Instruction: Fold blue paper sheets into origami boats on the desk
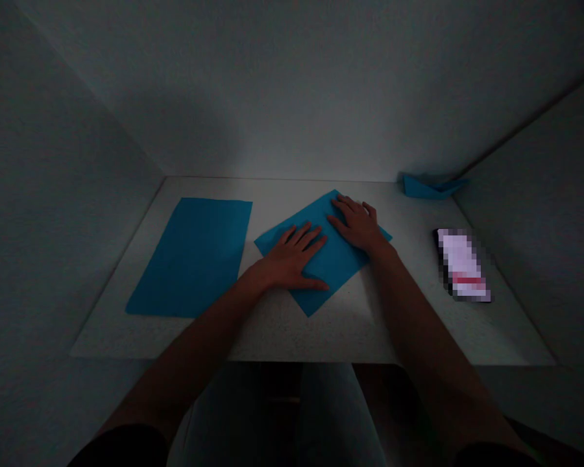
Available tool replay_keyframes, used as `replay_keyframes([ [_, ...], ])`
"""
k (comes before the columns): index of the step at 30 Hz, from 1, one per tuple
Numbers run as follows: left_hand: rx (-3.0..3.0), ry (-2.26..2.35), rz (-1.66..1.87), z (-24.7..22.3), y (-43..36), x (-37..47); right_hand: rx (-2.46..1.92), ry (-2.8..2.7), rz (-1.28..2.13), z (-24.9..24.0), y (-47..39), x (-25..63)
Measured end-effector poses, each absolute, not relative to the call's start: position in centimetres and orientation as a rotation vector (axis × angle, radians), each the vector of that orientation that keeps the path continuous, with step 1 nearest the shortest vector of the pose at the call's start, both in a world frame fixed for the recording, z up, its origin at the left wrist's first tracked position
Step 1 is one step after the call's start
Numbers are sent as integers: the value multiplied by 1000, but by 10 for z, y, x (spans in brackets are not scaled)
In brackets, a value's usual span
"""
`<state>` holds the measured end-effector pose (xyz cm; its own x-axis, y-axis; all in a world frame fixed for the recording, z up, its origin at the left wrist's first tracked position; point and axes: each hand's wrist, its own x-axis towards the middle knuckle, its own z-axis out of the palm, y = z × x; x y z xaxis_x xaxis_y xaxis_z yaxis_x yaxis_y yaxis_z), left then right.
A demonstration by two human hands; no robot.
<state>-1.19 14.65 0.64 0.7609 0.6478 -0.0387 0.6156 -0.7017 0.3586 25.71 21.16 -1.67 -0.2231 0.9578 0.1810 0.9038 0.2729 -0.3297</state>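
Observation:
A sheet of blue paper (328,259) lies flat in front of me, turned at an angle so one corner points toward me. My left hand (294,258) rests on its left part with the fingers spread. On the upper right part lies my right hand (357,222), its fingers apart and slightly bent, pressing on the paper. Neither hand grips anything. Parts of the sheet are hidden under both hands, and I cannot tell whether it is folded.
Another blue sheet (194,256) lies flat on the left of the white table (282,337). At the back right corner sits a folded blue paper boat (431,188). A phone with a blurred-out screen (463,264) lies at the right. Walls (282,91) enclose the table's back and sides.

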Motion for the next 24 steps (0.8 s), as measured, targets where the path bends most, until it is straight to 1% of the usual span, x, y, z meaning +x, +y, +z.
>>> replay_keyframes([
  [4,2542,966,172,15,138,-4,-1621,-2209,241,-17,213,262],
  [6,2490,1045,253,19,141,-2,-1589,-2239,266,-15,212,262],
  [11,2342,1553,582,14,159,-10,-1481,-2356,337,-9,208,254],
  [13,2269,1708,659,7,166,-15,-1414,-2386,372,-8,207,249],
  [17,2209,1793,646,-1,173,-21,-1361,-2294,374,-5,208,243],
  [20,2210,1785,614,0,174,-21,-1403,-2153,330,-2,209,244],
  [24,2183,1768,616,3,173,-20,-1401,-2078,359,1,209,246],
])
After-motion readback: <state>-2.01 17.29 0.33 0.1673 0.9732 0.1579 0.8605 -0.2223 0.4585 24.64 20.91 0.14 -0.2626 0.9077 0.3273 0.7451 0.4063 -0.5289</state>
